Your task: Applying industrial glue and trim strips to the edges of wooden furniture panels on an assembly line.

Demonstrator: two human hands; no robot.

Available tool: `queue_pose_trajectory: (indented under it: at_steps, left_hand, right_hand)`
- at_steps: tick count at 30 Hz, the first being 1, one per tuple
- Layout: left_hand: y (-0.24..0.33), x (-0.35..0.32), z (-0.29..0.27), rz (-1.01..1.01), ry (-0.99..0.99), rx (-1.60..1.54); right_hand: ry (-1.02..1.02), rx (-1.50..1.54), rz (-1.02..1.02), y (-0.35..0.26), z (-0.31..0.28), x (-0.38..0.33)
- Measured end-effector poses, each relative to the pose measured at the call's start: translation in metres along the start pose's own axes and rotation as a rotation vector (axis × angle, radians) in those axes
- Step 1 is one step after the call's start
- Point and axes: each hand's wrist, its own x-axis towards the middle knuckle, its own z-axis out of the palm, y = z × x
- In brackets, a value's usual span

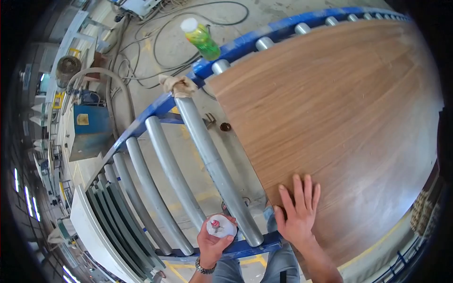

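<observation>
My left hand [210, 246] is closed around a small white squeeze bottle [227, 228] with a reddish nozzle pointing up, held over the near end of the steel rollers. A wristwatch [205, 269] sits on that wrist. My right hand [299, 218] lies flat, fingers spread, on the near left corner area of a large wood-grain panel [325, 104]. The panel rests on a roller conveyor, and its left edge stands beside a bare steel roller [207, 155]. Nothing shows in the right hand.
The conveyor's blue frame [141, 123] curves along the far side. On it stand a green bottle with a white cap [203, 40] and a crumpled beige cloth [179, 86]. Dark green boards [123, 226] are at the left. Hoses [158, 52], a blue cabinet [92, 127] and a fan [69, 65] lie beyond.
</observation>
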Motion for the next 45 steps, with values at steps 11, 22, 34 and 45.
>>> queue_pose_trajectory:
  at_steps: [11,22,34,45]
  left_hand:
    - [0.018,-0.003,-0.003,-0.184,0.339,0.038]
    - [0.012,0.022,-0.054,-0.013,0.082,-0.017]
    - [0.019,0.042,-0.095,-0.011,-0.031,-0.049]
    - [0.035,0.138,-0.056,0.032,-0.064,0.096]
  right_hand:
    - [0.123,-0.114,-0.239,-0.002,0.034,0.256]
    - [0.184,-0.445,-0.175,0.029,0.017,0.384]
    - [-0.266,-0.165,-0.209,-0.010,-0.012,-0.012]
    - [0.074,-0.137,-0.249,-0.054,0.045,0.161]
